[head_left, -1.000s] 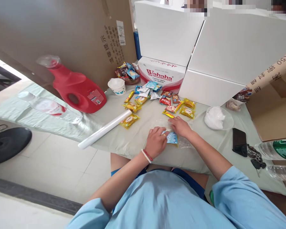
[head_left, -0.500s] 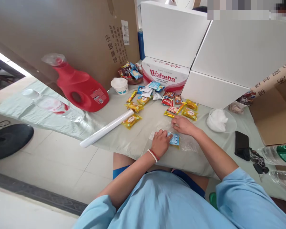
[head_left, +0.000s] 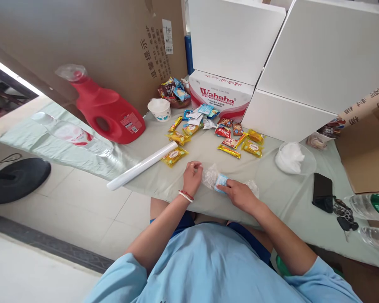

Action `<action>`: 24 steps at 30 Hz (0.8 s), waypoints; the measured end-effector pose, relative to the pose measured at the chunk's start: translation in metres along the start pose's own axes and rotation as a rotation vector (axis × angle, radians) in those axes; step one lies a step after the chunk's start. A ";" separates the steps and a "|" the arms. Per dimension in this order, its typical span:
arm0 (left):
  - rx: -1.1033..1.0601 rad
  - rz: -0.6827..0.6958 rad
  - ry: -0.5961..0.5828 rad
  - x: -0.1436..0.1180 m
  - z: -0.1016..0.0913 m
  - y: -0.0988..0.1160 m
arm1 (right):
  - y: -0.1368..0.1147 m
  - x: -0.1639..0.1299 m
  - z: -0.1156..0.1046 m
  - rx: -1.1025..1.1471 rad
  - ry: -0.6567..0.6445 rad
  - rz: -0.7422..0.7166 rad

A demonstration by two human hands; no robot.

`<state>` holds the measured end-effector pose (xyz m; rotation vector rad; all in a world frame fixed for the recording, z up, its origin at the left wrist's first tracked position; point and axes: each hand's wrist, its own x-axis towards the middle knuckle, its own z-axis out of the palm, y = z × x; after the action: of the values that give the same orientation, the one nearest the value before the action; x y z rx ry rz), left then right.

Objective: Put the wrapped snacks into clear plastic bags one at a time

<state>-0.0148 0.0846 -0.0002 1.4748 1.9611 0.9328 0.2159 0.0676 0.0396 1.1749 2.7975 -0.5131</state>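
My right hand grips a small light-blue snack packet at the front of the table, fingers over its right side. Crumpled clear plastic film is gathered round the packet, and a loose end of it sticks out beyond my right hand. At the film's left end, my left hand is closed with its fingertips pinched at the edge; the exact grip is hard to see. Just behind lie a narrow yellow packet and a yellow-wrapped snack. Another yellow-wrapped snack rests beyond my left hand.
A white roll lies at left, near a red jug and a water bottle. Behind stand a paper cup, a Wahaba-style carton and white boxes. Right: a bowl with white plastic, a phone, keys.
My left hand has shifted left, off the blue packet. My right hand has come down and taken hold of it. The film, spread flatter before, is now bunched around the packet.
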 end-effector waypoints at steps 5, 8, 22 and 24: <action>0.000 -0.012 -0.064 0.019 0.006 0.014 | -0.002 0.004 -0.006 0.041 -0.008 0.011; 0.002 0.060 -0.237 0.013 0.005 0.017 | 0.004 0.000 -0.004 0.148 0.031 -0.009; -0.067 0.286 -0.310 -0.050 0.015 0.063 | 0.013 -0.006 0.012 0.435 0.233 -0.113; 0.061 0.413 -0.301 -0.058 0.020 0.066 | 0.024 -0.018 0.006 0.630 0.206 -0.153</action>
<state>0.0565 0.0445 0.0377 1.9734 1.5111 0.7603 0.2453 0.0687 0.0305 1.1439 3.0081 -1.4448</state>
